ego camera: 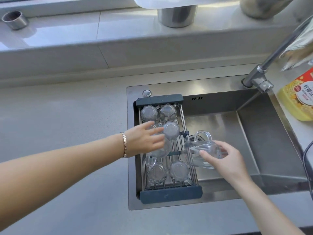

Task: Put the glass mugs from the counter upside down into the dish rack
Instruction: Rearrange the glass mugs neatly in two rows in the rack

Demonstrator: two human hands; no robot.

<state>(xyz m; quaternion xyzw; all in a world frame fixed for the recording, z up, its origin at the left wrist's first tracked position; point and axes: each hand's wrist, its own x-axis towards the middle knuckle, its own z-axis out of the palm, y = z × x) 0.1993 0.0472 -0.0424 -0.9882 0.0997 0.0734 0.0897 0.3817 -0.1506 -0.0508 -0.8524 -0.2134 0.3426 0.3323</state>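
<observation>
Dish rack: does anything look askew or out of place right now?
Mostly tidy: the mugs at the far and near ends of the dish rack stand base-up. One glass mug is tilted on its side over the rack's right edge, held by the right hand. The left hand rests on a mid-rack mug.

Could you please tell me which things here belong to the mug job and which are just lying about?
Job: clear glass mug in right hand; upturned glass mugs; dark-ended metal dish rack; left hand.
Lying about: yellow detergent bottle; chrome tap; steel cup.
</observation>
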